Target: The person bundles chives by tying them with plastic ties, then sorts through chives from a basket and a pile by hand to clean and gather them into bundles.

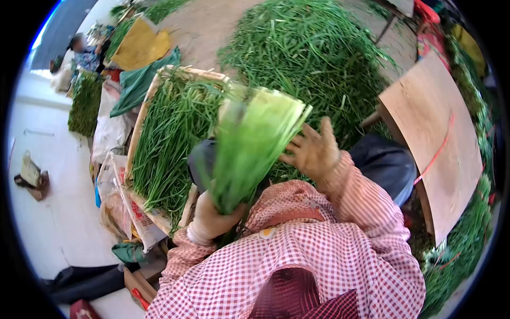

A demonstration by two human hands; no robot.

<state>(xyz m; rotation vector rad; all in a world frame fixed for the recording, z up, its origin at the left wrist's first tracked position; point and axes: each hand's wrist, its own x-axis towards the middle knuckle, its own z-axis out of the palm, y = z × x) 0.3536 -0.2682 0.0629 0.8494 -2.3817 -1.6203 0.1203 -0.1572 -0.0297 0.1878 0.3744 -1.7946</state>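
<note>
My left hand [213, 217], gloved, is closed around the leafy lower end of a bunch of Chinese chives [252, 141], held up in front of my lap. The bunch is smeared by motion, and its pale cut ends fan out toward the top. My right hand [317, 151], also gloved, has its fingers spread beside the right side of the bunch. Whether its fingertips touch the stalks I cannot tell. To the left, a wood-edged crate [139, 125] holds more chives [172, 135] laid lengthwise.
A large heap of loose chives [308, 58] lies on the floor ahead. A wooden board [433, 138] with red string [438, 151] stands at my right, more greens [462, 255] beyond it. Plastic bags [114, 196] lie left of the crate. Another person [85, 56] sits far left.
</note>
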